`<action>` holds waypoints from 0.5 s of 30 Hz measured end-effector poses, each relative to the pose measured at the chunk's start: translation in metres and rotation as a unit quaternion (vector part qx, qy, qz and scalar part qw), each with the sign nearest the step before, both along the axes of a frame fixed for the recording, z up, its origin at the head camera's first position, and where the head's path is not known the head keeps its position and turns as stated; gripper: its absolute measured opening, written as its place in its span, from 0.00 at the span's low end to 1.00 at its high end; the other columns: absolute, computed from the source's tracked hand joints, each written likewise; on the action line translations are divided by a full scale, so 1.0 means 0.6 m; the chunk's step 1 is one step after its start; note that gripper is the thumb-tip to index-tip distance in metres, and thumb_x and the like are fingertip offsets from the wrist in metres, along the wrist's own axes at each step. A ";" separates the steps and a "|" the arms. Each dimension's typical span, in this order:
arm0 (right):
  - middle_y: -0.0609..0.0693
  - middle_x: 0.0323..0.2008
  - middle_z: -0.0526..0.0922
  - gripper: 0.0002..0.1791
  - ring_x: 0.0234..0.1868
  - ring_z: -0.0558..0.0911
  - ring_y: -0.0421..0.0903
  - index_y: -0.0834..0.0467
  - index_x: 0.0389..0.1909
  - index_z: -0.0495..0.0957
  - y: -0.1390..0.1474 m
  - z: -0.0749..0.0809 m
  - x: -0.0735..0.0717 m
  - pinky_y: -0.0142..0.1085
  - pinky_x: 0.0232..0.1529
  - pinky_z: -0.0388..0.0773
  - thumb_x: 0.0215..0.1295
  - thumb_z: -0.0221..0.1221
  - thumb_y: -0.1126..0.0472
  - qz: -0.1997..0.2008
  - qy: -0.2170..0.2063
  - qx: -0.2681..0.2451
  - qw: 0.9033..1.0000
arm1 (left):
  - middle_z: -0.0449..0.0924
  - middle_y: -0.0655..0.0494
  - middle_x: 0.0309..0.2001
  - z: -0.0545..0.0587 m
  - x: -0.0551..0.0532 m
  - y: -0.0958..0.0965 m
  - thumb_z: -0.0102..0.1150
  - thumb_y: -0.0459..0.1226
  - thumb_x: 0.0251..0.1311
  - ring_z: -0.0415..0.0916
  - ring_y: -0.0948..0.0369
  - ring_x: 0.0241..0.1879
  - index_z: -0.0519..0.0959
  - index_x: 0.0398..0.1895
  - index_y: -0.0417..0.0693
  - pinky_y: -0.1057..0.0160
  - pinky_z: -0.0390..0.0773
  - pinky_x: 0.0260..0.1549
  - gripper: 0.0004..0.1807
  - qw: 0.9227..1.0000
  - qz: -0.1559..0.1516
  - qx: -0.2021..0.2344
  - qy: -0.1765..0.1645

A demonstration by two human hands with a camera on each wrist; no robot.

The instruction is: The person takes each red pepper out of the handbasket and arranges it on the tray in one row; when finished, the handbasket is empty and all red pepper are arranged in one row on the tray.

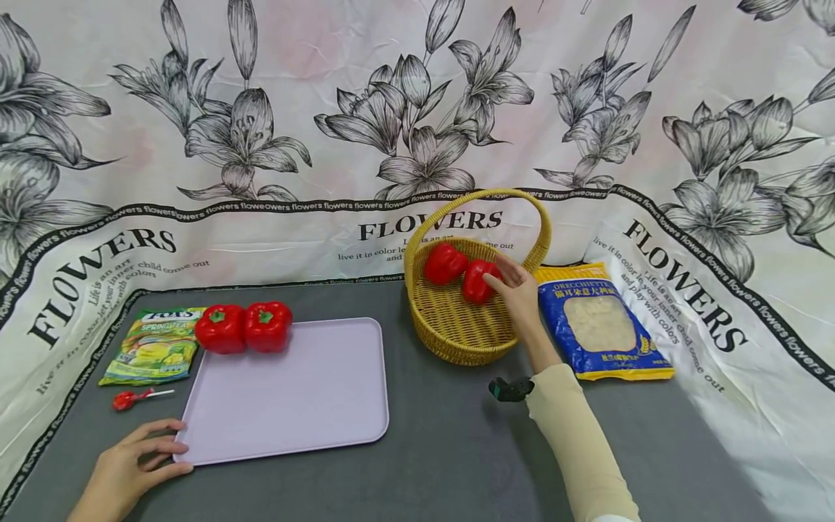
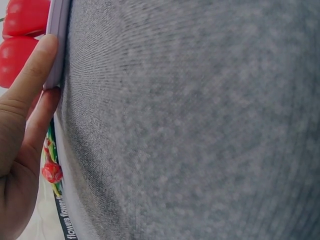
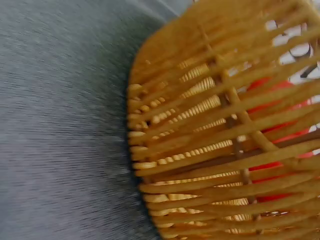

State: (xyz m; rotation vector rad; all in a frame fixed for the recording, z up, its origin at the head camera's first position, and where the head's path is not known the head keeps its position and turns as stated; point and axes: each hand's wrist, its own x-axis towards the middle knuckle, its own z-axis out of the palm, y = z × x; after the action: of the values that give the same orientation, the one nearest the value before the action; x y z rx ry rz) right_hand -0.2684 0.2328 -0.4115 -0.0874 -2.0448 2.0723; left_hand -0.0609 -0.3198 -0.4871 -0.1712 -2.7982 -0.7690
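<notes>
In the head view, my right hand (image 1: pixel 517 290) reaches into a yellow woven basket (image 1: pixel 450 344). Its thumb lies on the near side of a red bell pepper (image 1: pixel 478 284) and its fingers are at the far side, holding the pepper. A second red bell pepper (image 1: pixel 445 262) lies beside it in the basket. In the right wrist view the basket's wall (image 3: pixel 200 150) hides that hand. At the left, my left hand (image 1: pixel 130 467) touches the near left corner of a pale purple tray (image 1: pixel 293 399) with fairly straight fingers. Two more red bell peppers (image 1: pixel 220 328) sit on the tray's far left corner.
A green and yellow candy bag (image 1: pixel 155 346) lies left of the tray, with a red lollipop (image 1: pixel 124 400) in front of it. Right of the basket is a blue and yellow pasta bag (image 1: pixel 600 326). A flower-printed cloth (image 1: pixel 293 246) stands behind the grey table (image 1: pixel 443 449).
</notes>
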 end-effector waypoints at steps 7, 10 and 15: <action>0.62 0.67 0.65 0.33 0.68 0.65 0.52 0.66 0.69 0.60 0.015 -0.021 -0.033 0.40 0.67 0.63 0.64 0.59 0.70 -0.049 -0.041 0.040 0.997 | 0.79 0.60 0.40 -0.004 -0.001 0.003 0.82 0.38 0.23 0.70 0.84 0.34 0.83 0.21 0.60 0.88 0.68 0.27 0.17 1.000 -0.006 0.013 0.014; 0.63 0.64 0.69 0.32 0.65 0.68 0.53 0.66 0.68 0.61 0.013 -0.026 -0.041 0.41 0.66 0.65 0.64 0.59 0.70 -0.065 -0.052 0.056 0.995 | 0.79 0.66 0.39 -0.006 -0.003 0.001 0.82 0.38 0.23 0.68 0.86 0.36 0.83 0.21 0.60 0.88 0.67 0.29 0.17 0.999 -0.013 0.021 0.031; 0.62 0.58 0.75 0.30 0.59 0.73 0.54 0.64 0.65 0.65 0.000 -0.026 -0.047 0.41 0.63 0.70 0.62 0.62 0.69 -0.079 -0.074 0.082 0.991 | 0.78 0.68 0.39 -0.007 -0.003 -0.006 0.83 0.37 0.21 0.65 0.89 0.38 0.83 0.20 0.60 0.89 0.67 0.29 0.18 0.999 -0.014 0.021 0.043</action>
State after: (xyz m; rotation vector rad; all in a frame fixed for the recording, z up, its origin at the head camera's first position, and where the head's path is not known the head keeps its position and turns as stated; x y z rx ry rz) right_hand -0.2964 0.2328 -0.4269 -0.3728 -2.2078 1.8460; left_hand -0.0625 -0.3236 -0.4915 -0.2305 -2.7026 -0.8066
